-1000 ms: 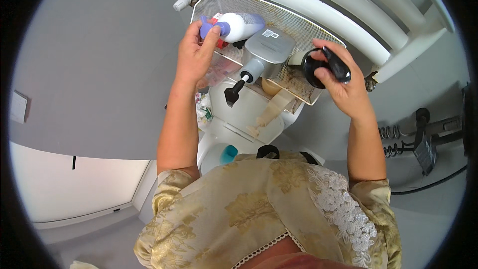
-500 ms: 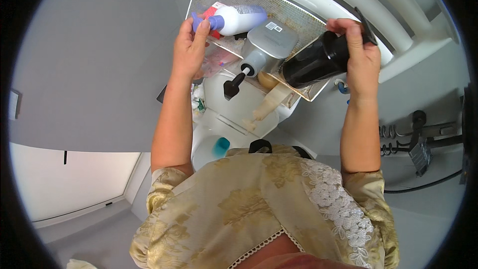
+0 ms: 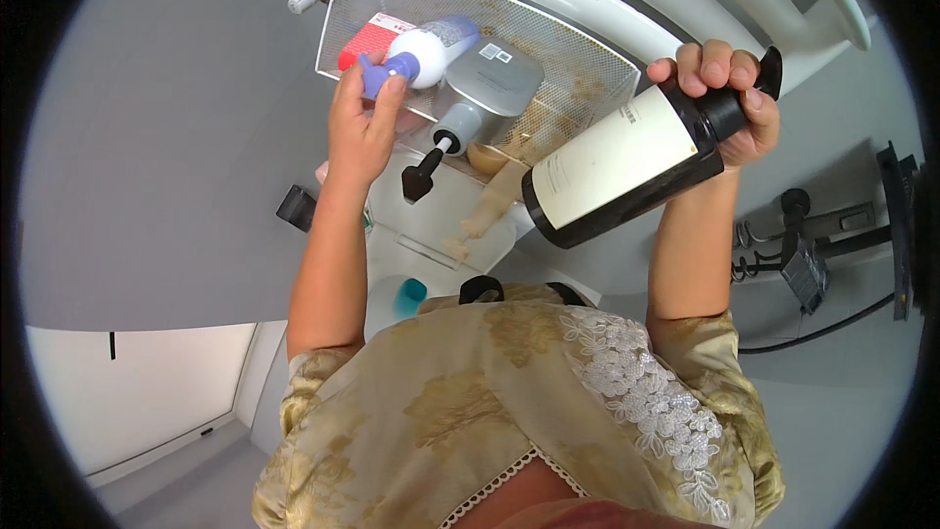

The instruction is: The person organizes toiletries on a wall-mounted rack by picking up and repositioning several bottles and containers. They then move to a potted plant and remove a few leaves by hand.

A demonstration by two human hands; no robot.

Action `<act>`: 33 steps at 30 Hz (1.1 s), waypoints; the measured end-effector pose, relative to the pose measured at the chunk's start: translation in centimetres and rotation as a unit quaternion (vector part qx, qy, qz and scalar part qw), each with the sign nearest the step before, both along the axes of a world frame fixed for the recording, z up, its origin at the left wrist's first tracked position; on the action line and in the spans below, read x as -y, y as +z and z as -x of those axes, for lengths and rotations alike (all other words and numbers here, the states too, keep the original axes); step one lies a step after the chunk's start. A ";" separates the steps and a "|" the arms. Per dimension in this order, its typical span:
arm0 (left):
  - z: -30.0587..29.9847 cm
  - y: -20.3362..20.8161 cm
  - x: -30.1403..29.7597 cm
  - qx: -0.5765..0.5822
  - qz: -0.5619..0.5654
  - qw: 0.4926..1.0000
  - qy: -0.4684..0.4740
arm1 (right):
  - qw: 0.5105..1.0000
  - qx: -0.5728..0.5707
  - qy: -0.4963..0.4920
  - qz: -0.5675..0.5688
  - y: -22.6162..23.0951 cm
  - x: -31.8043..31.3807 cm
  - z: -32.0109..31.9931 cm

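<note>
Right hand (image 3: pixel 718 71) wraps the neck of a black plastic pump bottle (image 3: pixel 617 167), its cream-labelled body slanting down-left of the grip; left hand (image 3: pixel 360 137) pinches a white-and-purple plastic bottle (image 3: pixel 431 54) in a white mesh basket (image 3: pixel 578 59).

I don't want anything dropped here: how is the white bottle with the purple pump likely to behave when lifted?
The white bottle would probably dip at its far end, since the left hand holds it only by the purple pump. Its rounded shoulder suggests it might roll if nudged. Its surface looks smooth, perhaps slippery when wet.
</note>
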State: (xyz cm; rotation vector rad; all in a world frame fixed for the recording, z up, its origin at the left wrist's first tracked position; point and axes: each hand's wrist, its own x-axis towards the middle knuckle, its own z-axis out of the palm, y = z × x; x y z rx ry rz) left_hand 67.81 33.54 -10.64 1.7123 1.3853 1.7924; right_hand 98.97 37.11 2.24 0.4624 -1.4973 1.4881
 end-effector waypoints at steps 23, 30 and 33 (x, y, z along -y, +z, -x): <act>-5.2 -6.3 9.6 -0.005 0.326 0.909 -0.260 | 0.993 -0.006 0.105 -0.061 1.1 0.1 -1.2; -7.1 -1.1 9.3 -0.075 0.099 0.922 -0.367 | 0.993 0.005 0.097 -0.066 0.7 0.6 -0.3; -7.5 -0.8 9.4 0.052 0.161 0.869 -0.465 | 0.993 -0.002 0.098 -0.060 0.6 0.8 0.0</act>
